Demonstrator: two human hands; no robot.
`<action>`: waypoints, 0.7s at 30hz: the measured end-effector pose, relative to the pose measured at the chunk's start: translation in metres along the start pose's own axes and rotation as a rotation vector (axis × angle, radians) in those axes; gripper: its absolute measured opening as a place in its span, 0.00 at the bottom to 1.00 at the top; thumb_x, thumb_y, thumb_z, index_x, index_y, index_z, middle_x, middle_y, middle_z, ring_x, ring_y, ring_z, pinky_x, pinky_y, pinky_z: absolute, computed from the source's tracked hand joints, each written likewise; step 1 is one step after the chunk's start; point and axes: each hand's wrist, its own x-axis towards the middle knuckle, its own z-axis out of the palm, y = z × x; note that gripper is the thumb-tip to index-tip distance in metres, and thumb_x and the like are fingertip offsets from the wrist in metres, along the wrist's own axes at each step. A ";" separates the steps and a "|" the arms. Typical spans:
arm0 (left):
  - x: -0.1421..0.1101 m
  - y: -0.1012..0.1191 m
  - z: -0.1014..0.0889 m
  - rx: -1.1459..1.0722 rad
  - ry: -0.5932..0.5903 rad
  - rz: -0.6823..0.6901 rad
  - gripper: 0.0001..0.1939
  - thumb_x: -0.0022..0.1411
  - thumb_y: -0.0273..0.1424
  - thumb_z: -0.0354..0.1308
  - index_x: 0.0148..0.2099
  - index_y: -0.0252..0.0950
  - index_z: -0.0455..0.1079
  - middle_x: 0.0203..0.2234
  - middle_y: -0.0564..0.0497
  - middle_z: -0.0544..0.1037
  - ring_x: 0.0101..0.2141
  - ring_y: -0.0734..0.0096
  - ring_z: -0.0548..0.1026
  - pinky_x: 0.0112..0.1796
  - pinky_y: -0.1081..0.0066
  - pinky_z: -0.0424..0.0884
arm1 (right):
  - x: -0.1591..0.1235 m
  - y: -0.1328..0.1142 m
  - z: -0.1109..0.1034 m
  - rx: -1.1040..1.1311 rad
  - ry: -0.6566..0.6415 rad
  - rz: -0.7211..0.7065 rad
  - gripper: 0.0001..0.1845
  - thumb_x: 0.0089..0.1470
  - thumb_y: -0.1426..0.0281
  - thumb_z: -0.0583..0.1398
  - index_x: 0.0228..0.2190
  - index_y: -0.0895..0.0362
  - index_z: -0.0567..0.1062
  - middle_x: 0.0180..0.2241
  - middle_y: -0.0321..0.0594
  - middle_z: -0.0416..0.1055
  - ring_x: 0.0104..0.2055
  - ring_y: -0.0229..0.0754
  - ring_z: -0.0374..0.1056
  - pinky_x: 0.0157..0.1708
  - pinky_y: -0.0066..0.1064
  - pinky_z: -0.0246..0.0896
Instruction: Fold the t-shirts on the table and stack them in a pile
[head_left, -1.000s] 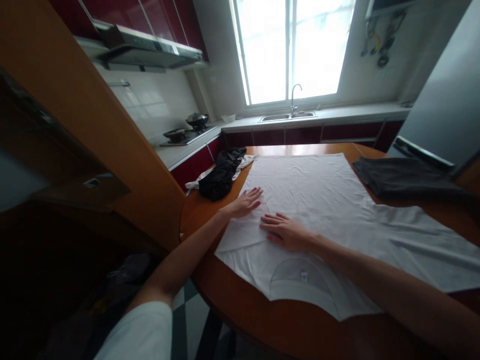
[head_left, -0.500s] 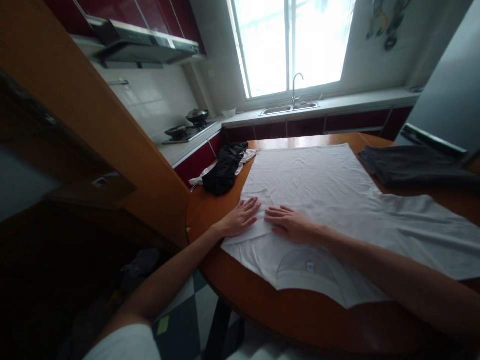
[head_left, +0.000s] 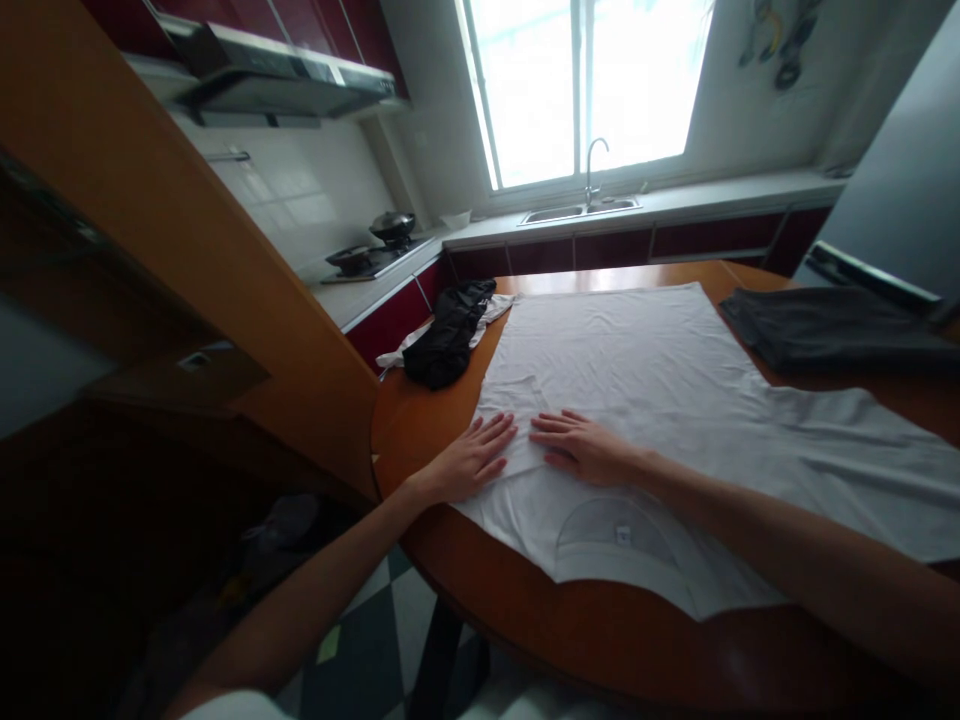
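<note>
A white T-shirt [head_left: 622,360] lies spread on the round wooden table [head_left: 480,590], its neckline and small label facing me. The sleeve on the left is folded inward over the body, while the right one stretches out across the table. My left hand [head_left: 472,458] rests flat on the folded sleeve by the shirt's left edge, fingers extended. Just to its right, my right hand [head_left: 585,448] lies palm down on the fabric above the collar, fingers stretched toward the left. Neither hand grips the cloth.
Crumpled black clothing [head_left: 450,335] lies over a white cloth at the table's left edge. A folded dark grey garment [head_left: 832,330] sits at the right. Beyond are a counter with a sink [head_left: 581,212], a stove with pans [head_left: 391,228] and a fridge [head_left: 892,190].
My left hand has slid toward me and slightly left along the folded sleeve. My right hand stays in nearly the same place on the shirt.
</note>
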 end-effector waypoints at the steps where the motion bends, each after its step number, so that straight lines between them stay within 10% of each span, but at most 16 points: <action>1: 0.000 0.001 0.000 0.002 -0.002 -0.002 0.31 0.77 0.41 0.40 0.76 0.42 0.39 0.72 0.45 0.43 0.71 0.60 0.41 0.68 0.53 0.41 | 0.000 0.000 0.000 0.000 0.000 0.001 0.26 0.68 0.60 0.52 0.64 0.49 0.65 0.68 0.44 0.56 0.71 0.47 0.50 0.69 0.50 0.42; 10: 0.019 -0.005 -0.030 -0.064 -0.032 -0.022 0.32 0.76 0.46 0.38 0.74 0.37 0.48 0.71 0.43 0.49 0.71 0.58 0.46 0.68 0.54 0.44 | 0.005 -0.002 -0.011 0.042 0.111 -0.014 0.20 0.67 0.63 0.55 0.56 0.53 0.75 0.62 0.49 0.66 0.66 0.49 0.60 0.65 0.48 0.51; 16: 0.080 -0.018 -0.053 -0.121 0.114 -0.054 0.39 0.72 0.54 0.36 0.73 0.33 0.51 0.70 0.44 0.53 0.69 0.58 0.52 0.67 0.58 0.51 | 0.003 -0.030 -0.062 0.045 0.332 -0.029 0.12 0.65 0.69 0.57 0.45 0.55 0.78 0.49 0.46 0.77 0.52 0.45 0.72 0.55 0.38 0.64; 21: 0.132 -0.007 -0.043 -0.049 -0.067 0.020 0.40 0.71 0.56 0.36 0.74 0.35 0.50 0.70 0.44 0.52 0.69 0.57 0.51 0.66 0.58 0.52 | -0.040 -0.048 -0.099 0.010 0.407 0.082 0.11 0.64 0.71 0.58 0.45 0.54 0.78 0.48 0.43 0.77 0.51 0.44 0.72 0.54 0.35 0.64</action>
